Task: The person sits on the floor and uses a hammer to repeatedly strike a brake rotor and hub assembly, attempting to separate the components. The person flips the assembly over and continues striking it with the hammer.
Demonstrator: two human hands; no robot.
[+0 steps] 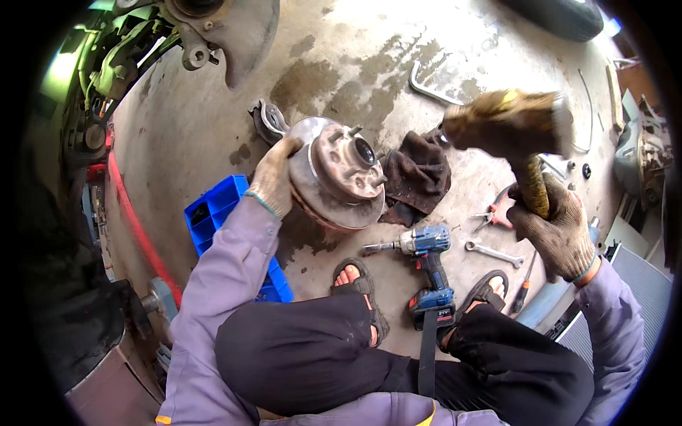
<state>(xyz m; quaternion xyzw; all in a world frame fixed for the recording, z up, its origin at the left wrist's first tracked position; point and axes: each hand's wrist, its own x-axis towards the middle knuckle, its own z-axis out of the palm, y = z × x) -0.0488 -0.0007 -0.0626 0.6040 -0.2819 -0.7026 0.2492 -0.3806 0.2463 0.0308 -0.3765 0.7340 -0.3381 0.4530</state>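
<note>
My left hand, in a knitted work glove, grips the left edge of a brake disc. The disc stands tilted, its hub face with several studs turned up and to the right. On the right, my right hand, gloved too, is wrapped round the handle of a hammer. Its heavy, stained head is raised, a little blurred, to the right of the disc and apart from it. A dark, dirty rag lies beside the disc. A metal bracket-like part is just beyond my left hand.
Between my feet stands a blue cordless impact driver. A spanner, red-handled pliers and a screwdriver lie to the right. Left is a blue tray; farther off, a bent bar. Vehicle suspension overhangs the far left.
</note>
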